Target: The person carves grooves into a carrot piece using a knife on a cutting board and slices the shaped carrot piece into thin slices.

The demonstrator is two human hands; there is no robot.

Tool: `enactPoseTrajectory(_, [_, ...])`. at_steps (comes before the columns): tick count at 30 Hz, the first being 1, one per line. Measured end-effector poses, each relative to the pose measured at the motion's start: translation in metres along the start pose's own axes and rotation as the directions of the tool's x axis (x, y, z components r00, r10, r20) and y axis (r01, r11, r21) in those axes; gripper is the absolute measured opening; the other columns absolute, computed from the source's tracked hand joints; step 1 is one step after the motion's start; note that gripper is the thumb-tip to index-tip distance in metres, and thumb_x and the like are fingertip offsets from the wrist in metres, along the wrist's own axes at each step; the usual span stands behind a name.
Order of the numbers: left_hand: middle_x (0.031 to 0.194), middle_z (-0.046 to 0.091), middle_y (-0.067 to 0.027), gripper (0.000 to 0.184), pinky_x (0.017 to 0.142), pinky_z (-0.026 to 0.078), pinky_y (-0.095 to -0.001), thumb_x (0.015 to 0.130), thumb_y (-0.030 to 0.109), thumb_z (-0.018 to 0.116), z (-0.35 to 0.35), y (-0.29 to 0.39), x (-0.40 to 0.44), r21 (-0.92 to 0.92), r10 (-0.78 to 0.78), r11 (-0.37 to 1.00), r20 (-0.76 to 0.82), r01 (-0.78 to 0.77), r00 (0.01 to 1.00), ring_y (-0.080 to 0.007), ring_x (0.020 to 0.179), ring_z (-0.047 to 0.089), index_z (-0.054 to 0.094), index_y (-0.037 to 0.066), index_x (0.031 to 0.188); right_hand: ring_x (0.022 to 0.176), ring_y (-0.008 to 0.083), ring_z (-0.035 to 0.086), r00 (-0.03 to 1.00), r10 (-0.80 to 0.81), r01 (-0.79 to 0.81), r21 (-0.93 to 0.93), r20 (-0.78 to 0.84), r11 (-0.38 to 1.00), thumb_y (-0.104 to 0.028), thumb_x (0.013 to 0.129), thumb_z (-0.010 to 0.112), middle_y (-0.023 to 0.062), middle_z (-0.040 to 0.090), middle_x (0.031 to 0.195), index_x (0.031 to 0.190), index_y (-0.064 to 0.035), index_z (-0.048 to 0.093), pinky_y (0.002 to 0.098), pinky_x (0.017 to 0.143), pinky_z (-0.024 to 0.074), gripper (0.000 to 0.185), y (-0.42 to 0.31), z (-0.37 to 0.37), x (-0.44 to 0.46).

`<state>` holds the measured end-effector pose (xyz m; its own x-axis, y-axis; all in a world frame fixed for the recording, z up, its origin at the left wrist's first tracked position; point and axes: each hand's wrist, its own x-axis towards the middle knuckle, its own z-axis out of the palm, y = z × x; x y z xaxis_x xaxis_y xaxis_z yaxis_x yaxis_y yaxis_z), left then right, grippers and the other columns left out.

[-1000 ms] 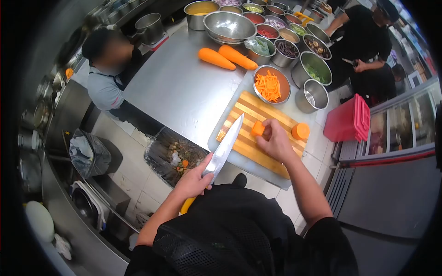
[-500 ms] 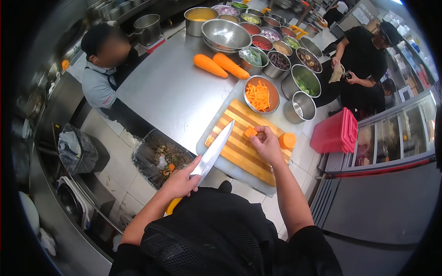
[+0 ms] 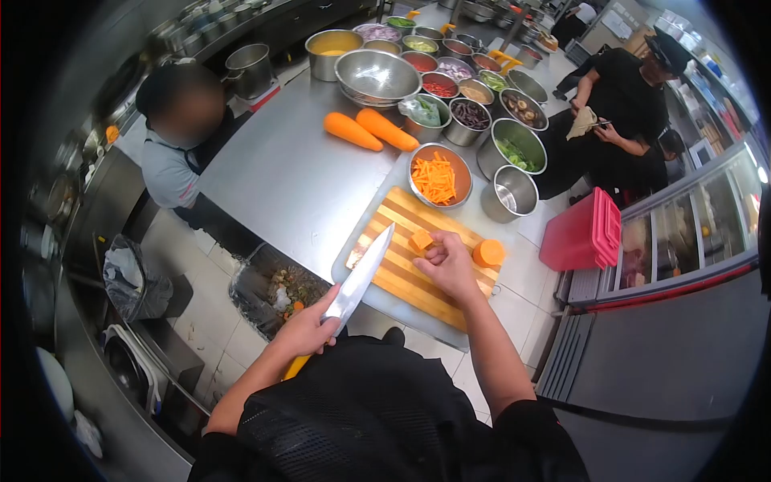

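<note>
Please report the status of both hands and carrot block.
Left hand gripping knife, blade over cutting board. Right hand at carrot block, grip unclear. Round carrot chunk beside right hand.

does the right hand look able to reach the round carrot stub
Probably yes: the carrot stub stands close beside the right hand with nothing visible between them; the knife is in the left hand.

The knife blade (image 3: 361, 275) gleams like smooth, polished metal. Beside it, the striped cutting board (image 3: 409, 265) is wood with a low sheen. The metal tabletop (image 3: 273, 185) looks satiny, the wide bowl (image 3: 373, 71) shinier; across from me, the red tub (image 3: 577, 233) is smooth, glossy plastic, the bin liner (image 3: 146, 281) crinkled plastic.
</note>
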<state>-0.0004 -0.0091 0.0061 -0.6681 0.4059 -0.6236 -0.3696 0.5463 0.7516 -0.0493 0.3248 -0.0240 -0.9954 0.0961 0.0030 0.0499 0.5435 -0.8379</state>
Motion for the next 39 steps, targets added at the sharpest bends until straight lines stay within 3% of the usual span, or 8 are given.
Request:
enactPoseTrajectory(6, [0.084, 0.073, -0.0084, 0.079, 0.056, 0.056, -0.0299, 0.103, 0.019, 0.058, -0.003, 0.011, -0.006, 0.031, -0.044, 0.999, -0.008, 0.045, 0.999, -0.0126, 0.061, 0.066, 0.018, 0.023, 0.171, 0.086, 0.0176, 0.065, 0.999, -0.001, 0.001, 0.002, -0.034, 1.0, -0.018, 0.08, 0.091, 0.0124, 0.06, 0.11, 0.132, 0.0029, 0.059, 0.0317, 0.081, 0.0593, 0.064, -0.002, 0.002, -0.001])
enactPoseTrajectory(9, [0.091, 0.073, -0.0098, 0.078, 0.056, 0.056, -0.0293, 0.104, 0.017, 0.058, 0.0, 0.01, -0.004, 0.011, -0.034, 0.999, -0.019, 0.034, 0.999, -0.0128, 0.066, 0.068, 0.019, 0.021, 0.171, 0.084, 0.013, 0.062, 0.995, 0.041, -0.039, 0.021, -0.091, 0.999, -0.018, 0.081, 0.092, 0.0073, 0.061, 0.102, 0.133, 0.0008, 0.059, 0.0291, 0.079, 0.0575, 0.064, -0.009, 0.006, -0.003])
enactPoseTrajectory(15, [0.096, 0.074, -0.0105, 0.078, 0.055, 0.057, -0.0295, 0.104, 0.014, 0.058, 0.005, -0.011, 0.005, -0.03, 0.012, 0.999, -0.061, -0.014, 0.998, -0.0139, 0.071, 0.071, 0.018, 0.019, 0.171, 0.087, 0.0247, 0.068, 0.983, -0.041, 0.048, 0.03, -0.177, 0.998, -0.017, 0.085, 0.083, 0.0157, 0.059, 0.115, 0.129, -0.0009, 0.06, 0.0384, 0.081, 0.0578, 0.053, 0.007, 0.026, -0.004])
enactPoseTrajectory(19, [0.112, 0.071, -0.0106, 0.08, 0.053, 0.052, -0.0278, 0.103, 0.005, 0.056, 0.011, -0.005, 0.002, -0.12, 0.005, 0.993, -0.068, -0.013, 0.998, -0.0144, 0.072, 0.067, 0.015, 0.016, 0.171, 0.093, 0.0286, 0.069, 0.952, -0.209, 0.199, -0.067, -0.224, 0.978, -0.01, 0.088, 0.071, 0.0181, 0.057, 0.129, 0.143, -0.003, 0.056, 0.0404, 0.083, 0.0576, 0.057, 0.019, 0.029, -0.004])
enactPoseTrajectory(22, [0.11, 0.069, -0.012, 0.078, 0.055, 0.054, -0.0284, 0.104, 0.009, 0.056, 0.012, -0.003, 0.0, -0.141, 0.01, 0.99, -0.069, -0.02, 0.998, -0.0139, 0.073, 0.068, 0.016, 0.017, 0.171, 0.097, 0.0286, 0.069, 0.981, -0.049, 0.068, 0.095, -0.187, 0.993, -0.013, 0.087, 0.071, 0.0187, 0.056, 0.134, 0.148, -0.003, 0.052, 0.0394, 0.086, 0.0578, 0.065, 0.014, 0.024, -0.006])
enactPoseTrajectory(28, [0.101, 0.071, -0.01, 0.08, 0.057, 0.055, -0.0292, 0.102, 0.009, 0.056, 0.013, -0.009, 0.001, -0.1, 0.035, 0.994, -0.079, -0.043, 0.996, -0.0124, 0.07, 0.068, 0.015, 0.014, 0.171, 0.099, 0.0286, 0.068, 0.992, -0.008, 0.027, 0.154, -0.123, 0.988, -0.019, 0.085, 0.074, 0.0169, 0.053, 0.138, 0.15, -0.0029, 0.051, 0.0377, 0.088, 0.0585, 0.071, -0.001, 0.017, -0.01])
enactPoseTrajectory(34, [0.095, 0.073, -0.0097, 0.08, 0.058, 0.056, -0.0312, 0.101, 0.013, 0.06, 0.015, -0.002, -0.003, -0.045, -0.003, 0.999, -0.118, -0.002, 0.993, -0.0133, 0.069, 0.068, 0.02, 0.012, 0.17, 0.099, 0.0276, 0.068, 0.988, -0.093, 0.107, 0.117, -0.121, 0.987, -0.02, 0.084, 0.077, 0.0157, 0.055, 0.135, 0.142, -0.0027, 0.058, 0.0364, 0.086, 0.0583, 0.063, -0.003, 0.016, -0.011])
enactPoseTrajectory(39, [0.096, 0.072, -0.009, 0.065, 0.06, 0.056, -0.0297, 0.1, 0.009, 0.058, 0.011, -0.008, 0.001, -0.07, -0.003, 0.998, -0.046, -0.001, 0.999, -0.0135, 0.073, 0.069, 0.038, 0.007, 0.162, 0.097, 0.0245, 0.067, 0.986, -0.08, 0.105, 0.176, -0.143, 0.979, -0.018, 0.087, 0.076, 0.0142, 0.059, 0.122, 0.118, -0.0025, 0.063, 0.0364, 0.08, 0.0567, 0.037, 0.006, 0.016, -0.011])
